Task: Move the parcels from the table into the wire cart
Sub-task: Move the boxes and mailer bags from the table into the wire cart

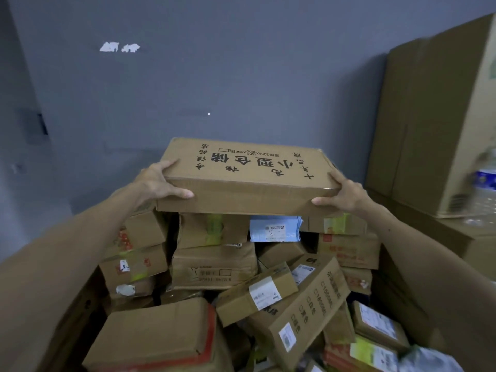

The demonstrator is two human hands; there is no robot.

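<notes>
A wide flat cardboard parcel (247,173) with large black printed characters on its top sits at the top of a stacked pile of parcels. My left hand (158,181) grips its near left corner, thumb on top and fingers along the front face. My right hand (341,191) grips its near right corner the same way. Below it the pile holds several brown boxes (214,264) and a pale blue parcel (273,229). No wire cart shows in this view.
A grey wall stands right behind the pile. Tall cardboard cartons (434,124) are stacked at the right, with a blurred water bottle (483,189) on a lower carton. Loose boxes (158,336) lie tilted in the foreground.
</notes>
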